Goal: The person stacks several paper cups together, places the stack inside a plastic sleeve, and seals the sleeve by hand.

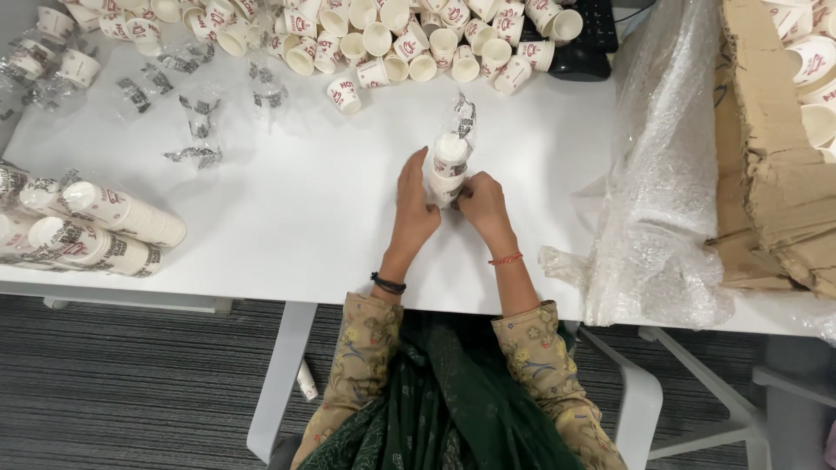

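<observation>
Your left hand [413, 207] and right hand [482, 204] meet near the middle of the white table [296, 200], fingers of both clamped on a short stack of paper cups [448, 165] that sits in a clear printed wrapper. The stack lies between your hands, wrapper end pointing away from you. Loose cups [409, 39] crowd the far edge, wrapped stacks [96, 222] lie at your left, and a torn cardboard box [775, 148] with plastic sheeting [662, 174] sits at your right

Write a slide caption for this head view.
Both hands hold a small wrapped stack of paper cups on a white table.
</observation>
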